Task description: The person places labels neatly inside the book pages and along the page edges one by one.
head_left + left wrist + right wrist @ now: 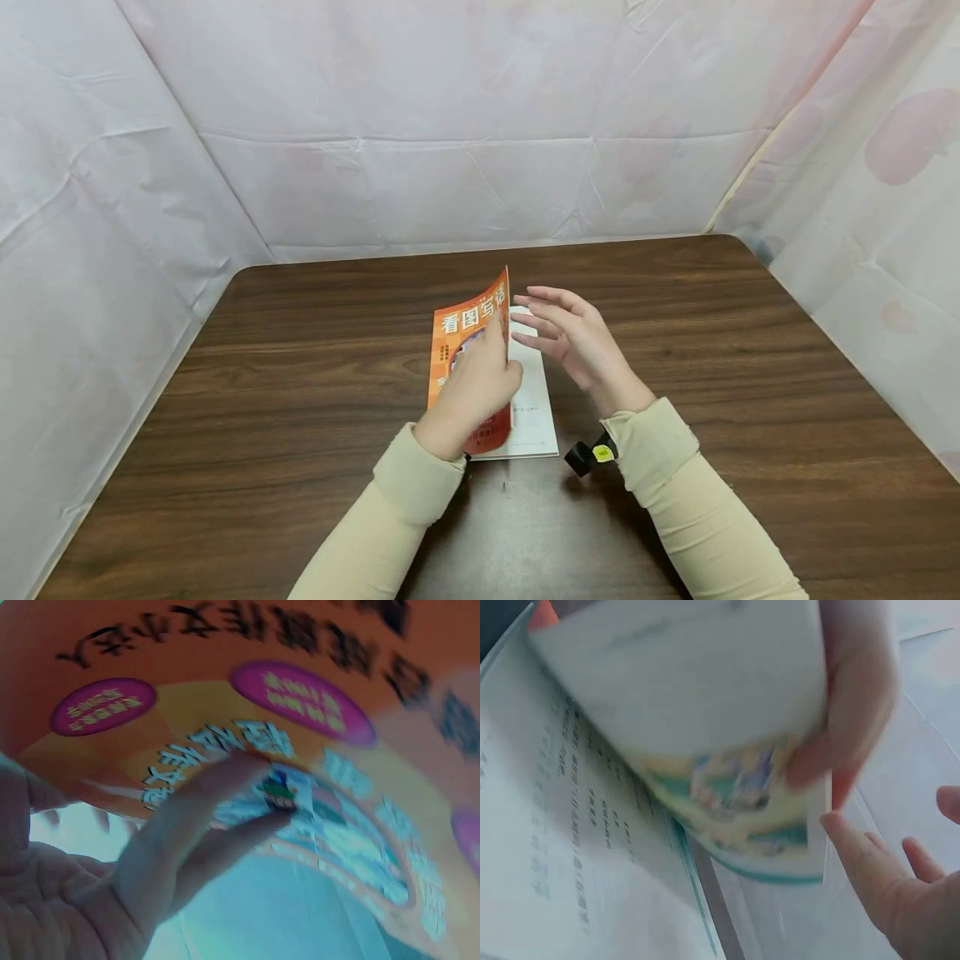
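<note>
The book [534, 400] lies on the table [315, 375], partly open, its orange cover [442, 367] lifted and bowed above a white page. Judged midway: cover raised, not yet laid flat; whether it is being opened or closed cannot be determined. The left hand [480, 379] pinches the cover, thumb on the inner side. The right hand [581, 337], fingers spread, grips nothing beside the cover's free edge; contact unconfirmed
</note>
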Demonstrator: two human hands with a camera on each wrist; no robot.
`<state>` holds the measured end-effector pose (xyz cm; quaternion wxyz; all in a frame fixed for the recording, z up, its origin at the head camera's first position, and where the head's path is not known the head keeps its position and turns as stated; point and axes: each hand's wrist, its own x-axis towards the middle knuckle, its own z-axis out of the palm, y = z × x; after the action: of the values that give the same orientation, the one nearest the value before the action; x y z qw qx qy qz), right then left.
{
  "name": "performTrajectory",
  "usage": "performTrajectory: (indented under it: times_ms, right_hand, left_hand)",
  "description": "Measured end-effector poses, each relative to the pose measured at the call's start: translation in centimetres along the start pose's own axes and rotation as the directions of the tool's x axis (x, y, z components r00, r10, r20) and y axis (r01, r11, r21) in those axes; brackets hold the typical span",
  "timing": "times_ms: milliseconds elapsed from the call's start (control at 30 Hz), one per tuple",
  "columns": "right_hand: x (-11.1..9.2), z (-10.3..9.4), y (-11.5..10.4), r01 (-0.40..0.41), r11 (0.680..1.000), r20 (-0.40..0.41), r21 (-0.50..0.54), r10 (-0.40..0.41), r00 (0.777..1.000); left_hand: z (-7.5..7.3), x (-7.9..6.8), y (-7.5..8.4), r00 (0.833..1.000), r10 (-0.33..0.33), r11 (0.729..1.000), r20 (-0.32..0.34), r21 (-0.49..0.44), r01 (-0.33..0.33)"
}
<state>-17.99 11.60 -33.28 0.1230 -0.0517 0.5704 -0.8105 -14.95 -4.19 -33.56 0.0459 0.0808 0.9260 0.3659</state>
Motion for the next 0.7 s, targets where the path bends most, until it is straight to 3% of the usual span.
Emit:
performTrajectory:
  times_ms: [233,433,500,600,700]
  right_hand:
    - [0.1,-1.3,-0.3,-0.022,0.988,-0.02,-0.153,0.019,1.0]
    - [-0.2,-0.9,0.3,-0.03,0.944,0.063,-0.328,0.054,0.997]
    - [-0.6,-0.1,0.8,-0.03,0.905,0.115,-0.425,0.086,0.99]
    - [-1.5,1.4,1.8,0.018,0.794,0.224,-0.608,0.15,0.963]
    - [-2.5,2.8,2.8,0.093,0.682,0.327,-0.725,0.223,0.918]
  left_hand:
    - [-4.0,-0.7,-1.7,0.999,-0.007,0.971,-0.041,-0.238,-0.003]
    - [-6.7,-1.5,-3.3,0.999,-0.036,0.923,-0.017,-0.384,0.027]
    - [-7.4,-1.7,-4.0,0.999,-0.04,0.901,0.005,-0.432,0.038]
    - [-8.4,-2.0,-4.9,0.998,-0.052,0.88,0.021,-0.471,0.056]
    - [-9.4,-2.4,-5.6,0.998,-0.067,0.887,0.018,-0.457,0.068]
